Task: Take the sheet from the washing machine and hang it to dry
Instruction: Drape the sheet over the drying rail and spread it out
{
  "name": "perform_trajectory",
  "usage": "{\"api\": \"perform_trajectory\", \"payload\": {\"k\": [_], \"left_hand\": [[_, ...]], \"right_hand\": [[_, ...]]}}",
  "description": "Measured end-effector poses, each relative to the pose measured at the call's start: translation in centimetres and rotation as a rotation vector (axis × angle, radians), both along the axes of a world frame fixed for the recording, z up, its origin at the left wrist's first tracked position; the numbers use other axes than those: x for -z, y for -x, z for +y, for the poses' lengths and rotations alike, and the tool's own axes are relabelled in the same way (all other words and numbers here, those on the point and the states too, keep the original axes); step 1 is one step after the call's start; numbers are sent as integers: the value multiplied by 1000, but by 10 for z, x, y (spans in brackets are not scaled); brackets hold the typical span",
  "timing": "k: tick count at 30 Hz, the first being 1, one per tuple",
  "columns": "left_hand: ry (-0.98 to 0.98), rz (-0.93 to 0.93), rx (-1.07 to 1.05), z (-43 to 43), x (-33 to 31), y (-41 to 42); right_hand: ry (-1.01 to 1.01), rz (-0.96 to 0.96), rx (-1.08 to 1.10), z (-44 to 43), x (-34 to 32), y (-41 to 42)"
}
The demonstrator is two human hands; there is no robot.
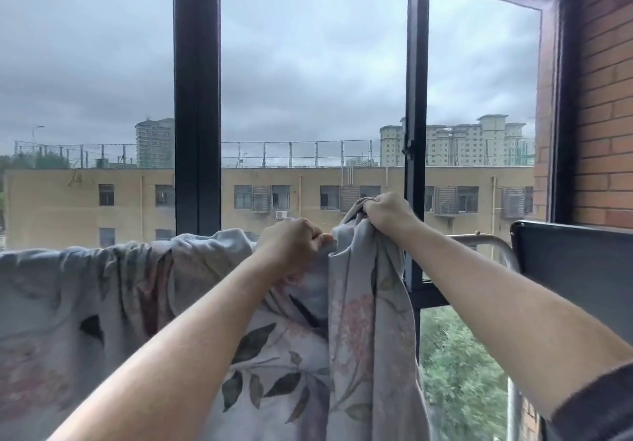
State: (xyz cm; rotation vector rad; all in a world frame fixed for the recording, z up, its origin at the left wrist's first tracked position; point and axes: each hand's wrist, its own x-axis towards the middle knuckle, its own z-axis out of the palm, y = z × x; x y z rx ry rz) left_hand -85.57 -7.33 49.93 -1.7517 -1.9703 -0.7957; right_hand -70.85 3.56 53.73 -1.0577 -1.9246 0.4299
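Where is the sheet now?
The sheet hangs lower left to centre in the head view, before the window, its top gripped by the left hand and right hand.

The pale floral-print fabric sheet [137,286] hangs across the left and middle, in front of the dark-framed glass window [197,98]. The left hand [294,238] grips its top edge at centre; the right hand [387,213] holds a bunch just right and higher. Right of them a silver metal tube rail [496,240] shows, with the red brick wall [603,98] at the far right
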Motion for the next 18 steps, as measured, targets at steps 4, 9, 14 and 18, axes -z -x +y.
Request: {"api": "perform_trajectory", "payload": {"k": [4, 9, 14, 18], "left_hand": [[12, -6, 4, -1, -2, 5], [27, 15, -2, -3, -3, 1], [14, 29, -9, -3, -4, -1], [3, 2, -30, -6, -2, 6]], "right_hand": [[147, 375, -36, 6, -18, -5], [256, 196, 125, 25, -22, -36], [-43, -519, 348, 16, -15, -29], [-168, -733, 252, 0, -9, -7]]}}
